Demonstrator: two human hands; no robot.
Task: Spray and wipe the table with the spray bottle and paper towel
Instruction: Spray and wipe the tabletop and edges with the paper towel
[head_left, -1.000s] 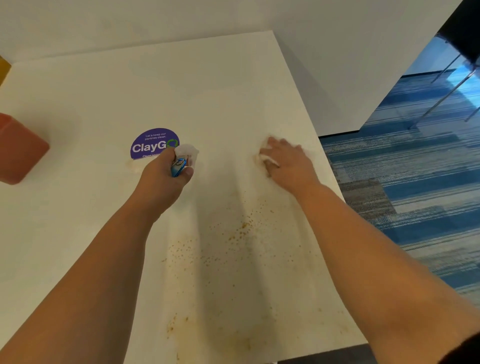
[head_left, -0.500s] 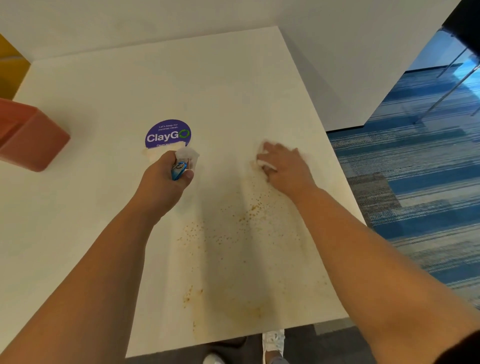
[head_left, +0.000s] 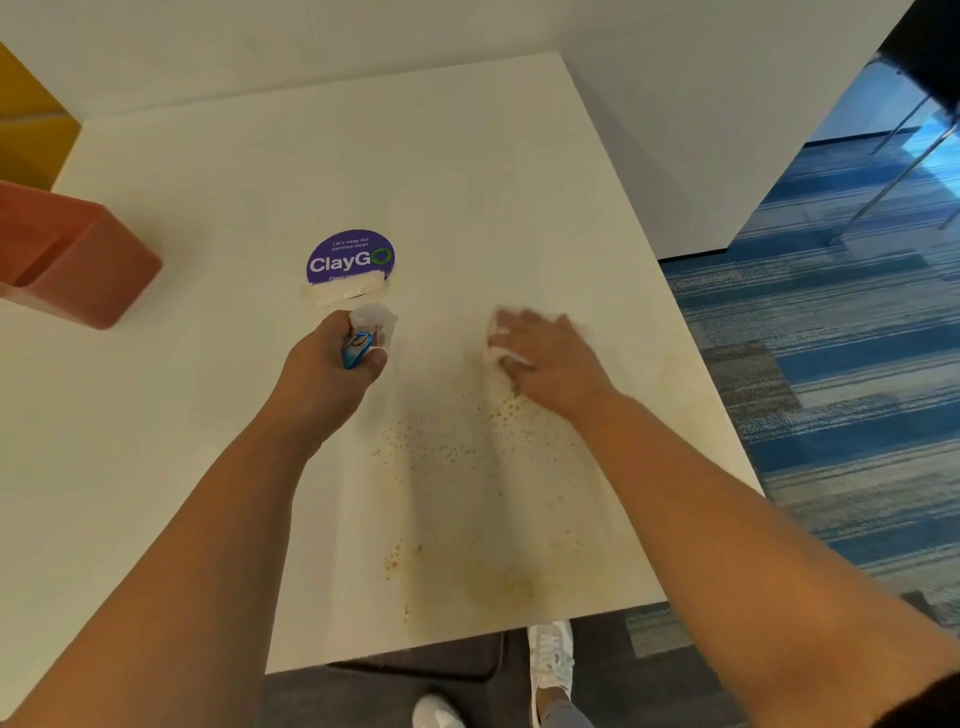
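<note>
A white table (head_left: 208, 415) fills the view, with brown specks and a yellowish smear (head_left: 467, 467) across its near middle. My left hand (head_left: 322, 379) grips a small spray bottle (head_left: 366, 332) with a clear top and blue label, pointed away from me toward the sticker. My right hand (head_left: 556, 358) lies flat on a crumpled white paper towel (head_left: 498, 343), pressing it to the table just beyond the specks. Most of the towel is hidden under my palm.
A purple round ClayGo sticker (head_left: 350, 257) is stuck to the table just past the bottle. A red-orange box (head_left: 78, 260) stands at the left edge. Blue striped carpet (head_left: 831, 364) lies to the right. White shoes (head_left: 550, 660) show below the near edge.
The view has tilted down and back, so the near table edge and shoes show. My right hand with the towel has shifted slightly; my left hand still holds the bottle in place.
</note>
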